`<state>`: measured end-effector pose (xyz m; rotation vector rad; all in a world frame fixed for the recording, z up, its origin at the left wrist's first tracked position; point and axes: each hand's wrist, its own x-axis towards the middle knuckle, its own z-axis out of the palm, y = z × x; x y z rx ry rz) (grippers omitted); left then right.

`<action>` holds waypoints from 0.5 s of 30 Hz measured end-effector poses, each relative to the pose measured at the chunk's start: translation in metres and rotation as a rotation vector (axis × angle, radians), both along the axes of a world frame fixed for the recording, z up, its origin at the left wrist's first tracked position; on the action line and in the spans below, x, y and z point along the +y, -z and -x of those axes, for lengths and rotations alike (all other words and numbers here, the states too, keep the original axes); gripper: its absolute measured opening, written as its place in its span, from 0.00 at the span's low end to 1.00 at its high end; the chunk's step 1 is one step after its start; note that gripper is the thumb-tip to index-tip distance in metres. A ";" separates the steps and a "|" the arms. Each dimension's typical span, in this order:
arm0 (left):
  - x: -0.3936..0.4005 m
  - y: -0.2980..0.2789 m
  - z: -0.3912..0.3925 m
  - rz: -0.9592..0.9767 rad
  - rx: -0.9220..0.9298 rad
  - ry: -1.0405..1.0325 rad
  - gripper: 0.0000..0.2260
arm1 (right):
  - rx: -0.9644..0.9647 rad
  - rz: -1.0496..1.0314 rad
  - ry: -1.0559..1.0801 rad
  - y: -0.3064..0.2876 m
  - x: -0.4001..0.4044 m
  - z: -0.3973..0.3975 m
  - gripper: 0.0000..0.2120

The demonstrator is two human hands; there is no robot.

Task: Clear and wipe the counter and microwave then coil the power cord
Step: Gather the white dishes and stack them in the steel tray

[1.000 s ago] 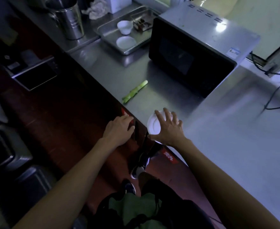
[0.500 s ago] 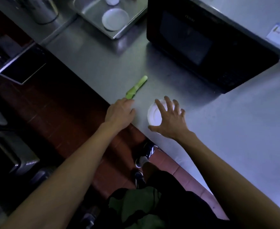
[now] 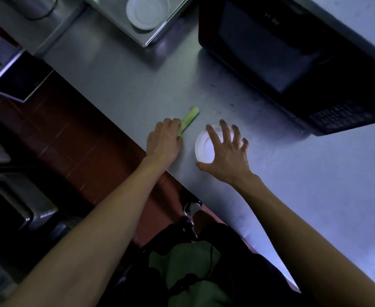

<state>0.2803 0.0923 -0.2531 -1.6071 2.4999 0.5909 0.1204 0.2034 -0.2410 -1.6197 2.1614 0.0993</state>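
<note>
A green vegetable stalk [image 3: 190,117] lies on the steel counter [image 3: 126,80] near its front edge. My left hand [image 3: 163,140] covers the stalk's near end, fingers curled over it. Just to the right sits a small white dish [image 3: 205,147]. My right hand [image 3: 228,156] is spread over it from above, thumb at the near rim and fingertips at the far rim. The black microwave [image 3: 281,52] stands behind the dish, door closed. No power cord is in view.
A steel tray [image 3: 151,38] at the back holds a white plate [image 3: 147,12]. A metal pot [image 3: 38,7] stands at the top left. Left of the counter's edge there is red floor and dark equipment. Bare counter stretches to the right.
My left hand moved from the counter's edge up onto the near end of the green stalk. My right hand stayed on the white dish. The view has tilted down and moved closer.
</note>
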 end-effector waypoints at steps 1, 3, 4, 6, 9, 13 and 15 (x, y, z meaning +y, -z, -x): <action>-0.001 0.001 0.001 0.003 -0.006 -0.004 0.16 | 0.000 -0.002 0.002 0.001 -0.001 0.001 0.54; -0.003 0.003 0.003 -0.002 -0.014 -0.013 0.16 | -0.001 -0.006 0.010 0.003 -0.003 0.003 0.55; -0.004 0.003 0.003 -0.009 -0.016 -0.015 0.15 | -0.002 -0.007 0.014 0.004 -0.003 0.003 0.55; -0.008 0.003 0.003 -0.030 -0.008 -0.016 0.14 | -0.005 -0.014 0.024 0.005 -0.003 0.005 0.55; -0.013 0.001 0.001 -0.063 0.020 -0.024 0.14 | -0.014 -0.037 0.040 0.005 -0.004 0.004 0.55; -0.019 -0.004 -0.015 -0.067 0.053 -0.019 0.15 | 0.000 -0.023 0.045 0.001 -0.011 0.000 0.55; -0.026 -0.007 -0.027 -0.052 0.077 -0.020 0.14 | 0.012 -0.013 0.038 -0.003 -0.021 -0.005 0.55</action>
